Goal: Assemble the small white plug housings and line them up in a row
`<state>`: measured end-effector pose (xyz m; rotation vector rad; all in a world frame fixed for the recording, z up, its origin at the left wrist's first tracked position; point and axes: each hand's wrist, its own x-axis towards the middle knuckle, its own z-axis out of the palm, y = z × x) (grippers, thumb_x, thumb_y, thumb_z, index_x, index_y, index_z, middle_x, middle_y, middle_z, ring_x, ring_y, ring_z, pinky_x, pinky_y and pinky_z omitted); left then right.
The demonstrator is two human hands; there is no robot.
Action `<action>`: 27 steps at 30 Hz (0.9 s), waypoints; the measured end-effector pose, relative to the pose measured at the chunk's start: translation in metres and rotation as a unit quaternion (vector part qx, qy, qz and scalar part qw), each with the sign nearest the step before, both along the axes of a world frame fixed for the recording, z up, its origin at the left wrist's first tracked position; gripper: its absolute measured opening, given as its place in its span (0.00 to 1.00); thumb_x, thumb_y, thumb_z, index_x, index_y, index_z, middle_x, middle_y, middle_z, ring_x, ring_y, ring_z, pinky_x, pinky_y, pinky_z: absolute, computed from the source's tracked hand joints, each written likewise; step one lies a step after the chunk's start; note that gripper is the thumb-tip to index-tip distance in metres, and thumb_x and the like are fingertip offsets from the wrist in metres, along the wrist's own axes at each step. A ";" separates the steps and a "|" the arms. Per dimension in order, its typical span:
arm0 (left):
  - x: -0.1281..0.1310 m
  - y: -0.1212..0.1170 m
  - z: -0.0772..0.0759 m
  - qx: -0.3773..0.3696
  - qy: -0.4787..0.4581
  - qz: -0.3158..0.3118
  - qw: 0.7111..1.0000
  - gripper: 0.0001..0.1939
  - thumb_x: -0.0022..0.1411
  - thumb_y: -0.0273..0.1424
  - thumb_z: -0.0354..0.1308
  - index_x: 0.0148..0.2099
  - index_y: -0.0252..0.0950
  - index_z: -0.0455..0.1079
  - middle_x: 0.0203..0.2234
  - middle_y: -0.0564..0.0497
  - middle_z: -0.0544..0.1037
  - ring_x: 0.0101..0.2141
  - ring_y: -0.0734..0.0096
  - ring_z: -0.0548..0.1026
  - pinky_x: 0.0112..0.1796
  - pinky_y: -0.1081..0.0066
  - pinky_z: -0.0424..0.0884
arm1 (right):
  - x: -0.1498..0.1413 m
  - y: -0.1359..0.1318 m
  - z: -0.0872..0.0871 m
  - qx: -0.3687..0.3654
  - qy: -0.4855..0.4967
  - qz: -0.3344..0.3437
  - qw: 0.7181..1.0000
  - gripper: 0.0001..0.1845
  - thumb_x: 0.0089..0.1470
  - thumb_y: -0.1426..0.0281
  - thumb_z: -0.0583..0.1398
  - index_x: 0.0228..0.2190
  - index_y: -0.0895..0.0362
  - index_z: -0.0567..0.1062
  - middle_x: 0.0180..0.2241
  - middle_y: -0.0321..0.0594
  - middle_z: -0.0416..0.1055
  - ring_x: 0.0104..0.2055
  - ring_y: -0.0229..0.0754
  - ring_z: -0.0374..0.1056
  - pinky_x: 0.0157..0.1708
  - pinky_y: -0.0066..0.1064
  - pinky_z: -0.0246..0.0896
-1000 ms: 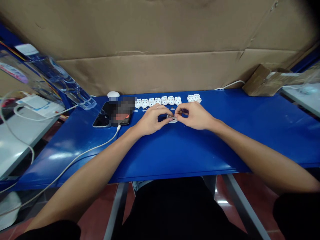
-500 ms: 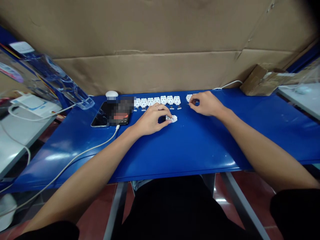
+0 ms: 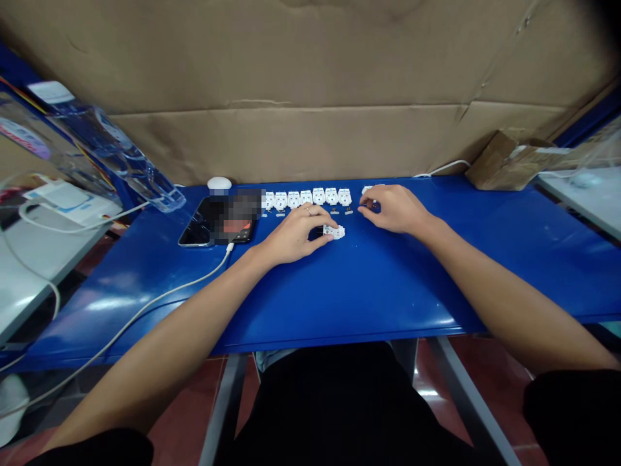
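My left hand (image 3: 303, 233), with a ring on one finger, pinches a small white plastic part (image 3: 339, 232) between thumb and fingertips, low over the blue table. My right hand (image 3: 395, 208) is to its right with thumb and forefinger curled close together. Whatever those fingertips hold, if anything, is too small to make out. Just behind the right hand lies another white part (image 3: 367, 190), partly hidden by the fingers. A row of several similar white parts (image 3: 318, 196) stands along the back, with small metal pieces (image 3: 348, 211) lying in front of them.
Two phones (image 3: 196, 223) lie left of the row, one with a white cable (image 3: 194, 283) plugged in. A white rounded object (image 3: 219, 184) sits behind them. A clear bottle (image 3: 121, 152) leans at the left. An open cardboard box (image 3: 495, 162) stands at the back right, before a cardboard wall (image 3: 339, 58).
My right hand has shifted slightly left and towards me, away from the white part behind it. My left hand keeps its pinch on the white plastic part, almost still.
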<state>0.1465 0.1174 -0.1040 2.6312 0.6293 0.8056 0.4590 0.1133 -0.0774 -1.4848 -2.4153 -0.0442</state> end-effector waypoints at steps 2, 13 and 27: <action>0.000 -0.001 0.001 -0.011 0.005 0.011 1.000 0.09 0.79 0.34 0.67 0.58 0.44 0.81 0.53 0.47 0.87 0.55 0.54 0.83 0.61 0.51 0.75 | -0.006 -0.006 0.000 0.037 0.007 0.067 0.997 0.18 0.74 0.64 0.61 0.56 0.57 0.85 0.51 0.51 0.87 0.46 0.52 0.80 0.42 0.40 0.65; -0.005 0.005 0.001 -0.043 0.047 0.063 0.996 0.15 0.75 0.45 0.70 0.54 0.42 0.79 0.50 0.45 0.86 0.55 0.49 0.82 0.61 0.48 0.73 | -0.032 -0.026 -0.002 0.043 -0.052 0.247 0.967 0.21 0.75 0.72 0.56 0.57 0.55 0.87 0.54 0.48 0.84 0.36 0.41 0.72 0.34 0.36 0.55; -0.006 0.007 0.003 -0.001 0.040 0.026 0.999 0.14 0.77 0.44 0.71 0.55 0.42 0.79 0.50 0.46 0.87 0.54 0.49 0.81 0.59 0.49 0.73 | -0.030 -0.027 0.001 0.021 -0.048 0.243 0.969 0.20 0.76 0.71 0.56 0.55 0.55 0.87 0.56 0.49 0.84 0.36 0.42 0.73 0.34 0.38 0.58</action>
